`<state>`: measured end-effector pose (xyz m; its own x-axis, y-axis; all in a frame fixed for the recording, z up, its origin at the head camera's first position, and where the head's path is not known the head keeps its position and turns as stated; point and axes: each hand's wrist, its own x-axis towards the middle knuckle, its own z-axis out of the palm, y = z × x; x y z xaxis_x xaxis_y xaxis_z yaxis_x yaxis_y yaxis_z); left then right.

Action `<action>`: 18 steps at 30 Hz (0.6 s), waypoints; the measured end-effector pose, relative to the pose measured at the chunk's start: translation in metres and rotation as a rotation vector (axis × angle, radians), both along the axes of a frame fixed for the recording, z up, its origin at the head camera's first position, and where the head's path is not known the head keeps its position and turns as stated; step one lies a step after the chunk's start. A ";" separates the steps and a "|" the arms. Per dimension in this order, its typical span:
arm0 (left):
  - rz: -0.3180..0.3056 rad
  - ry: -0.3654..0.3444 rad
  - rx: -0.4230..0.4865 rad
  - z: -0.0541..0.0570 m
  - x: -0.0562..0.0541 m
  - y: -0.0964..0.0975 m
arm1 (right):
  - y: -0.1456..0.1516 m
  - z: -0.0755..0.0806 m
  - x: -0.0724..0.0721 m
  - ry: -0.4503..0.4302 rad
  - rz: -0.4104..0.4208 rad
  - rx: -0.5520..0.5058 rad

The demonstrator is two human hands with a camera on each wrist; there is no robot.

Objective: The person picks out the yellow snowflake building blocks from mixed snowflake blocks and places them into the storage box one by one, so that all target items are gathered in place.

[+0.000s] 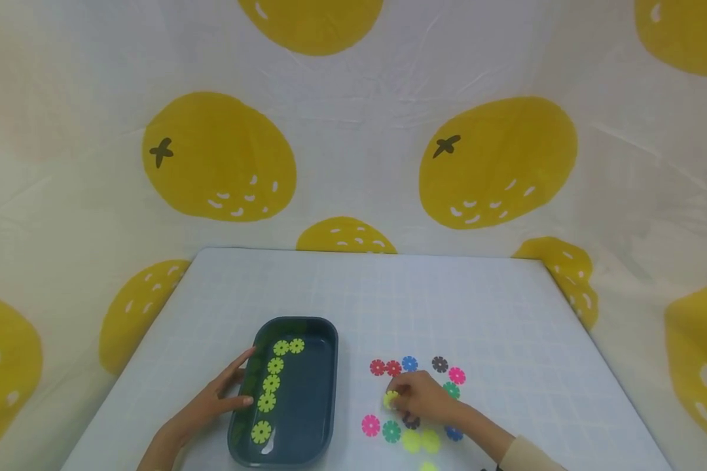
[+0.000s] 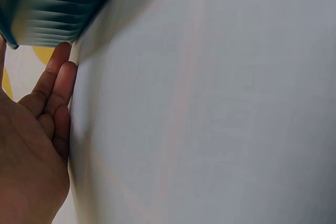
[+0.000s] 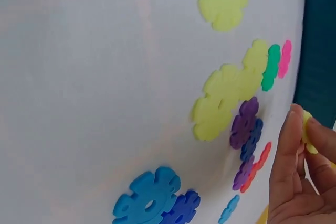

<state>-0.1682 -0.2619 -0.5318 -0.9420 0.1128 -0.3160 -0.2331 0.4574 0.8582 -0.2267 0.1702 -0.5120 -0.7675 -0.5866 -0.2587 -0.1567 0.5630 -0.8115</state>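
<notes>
My right hand [image 1: 427,396] pinches a yellow notched plastic disc [image 1: 391,399] between thumb and fingertips, above the loose discs on the table. The right wrist view also shows this yellow piece, edge-on. At the left, a dark teal tray [image 1: 306,392] holds several yellow discs [image 1: 271,383] set out in a bent line. My left hand [image 1: 215,396] rests against the tray's left side, thumb over the rim. In the left wrist view its fingers [image 2: 59,80] lie fairly straight against the tray's underside edge.
Around the right hand lie discs in several colours: red ones [image 1: 377,367], pink [image 1: 370,425], green [image 1: 391,432], black [image 1: 440,364], blue [image 1: 410,363]. More yellow ones [image 1: 430,440] lie nearer the front. A white cloth [image 1: 477,301] covers the table; behind it hangs a fruit-print curtain [image 1: 359,150].
</notes>
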 end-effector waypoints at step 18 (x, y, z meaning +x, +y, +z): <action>-0.004 0.014 0.009 -0.001 -0.001 0.000 | 0.002 0.011 0.009 -0.418 -0.385 -0.223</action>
